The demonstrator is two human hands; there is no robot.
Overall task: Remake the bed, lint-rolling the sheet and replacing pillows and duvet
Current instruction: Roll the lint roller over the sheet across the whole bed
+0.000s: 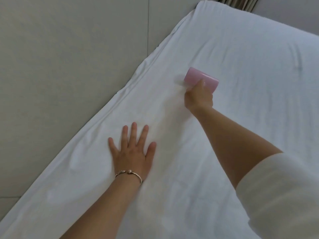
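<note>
Matt white cloth sheet, faintly creased; smooth pink lint roller; shiny metal bracelet.

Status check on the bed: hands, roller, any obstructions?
Left hand flat, fingers spread, pressing white fitted sheet. Right hand gripping pink cylindrical lint roller on sheet. No pillows or duvet in view; nothing in roller's way.

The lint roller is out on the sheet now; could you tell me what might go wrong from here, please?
1. The sheet already wrinkles along the wall-side edge; the lint roller may drag more folds loose beyond where the left hand presses flat.
2. The right hand grips at full reach, so pressure may be uneven and patches missed.
</note>
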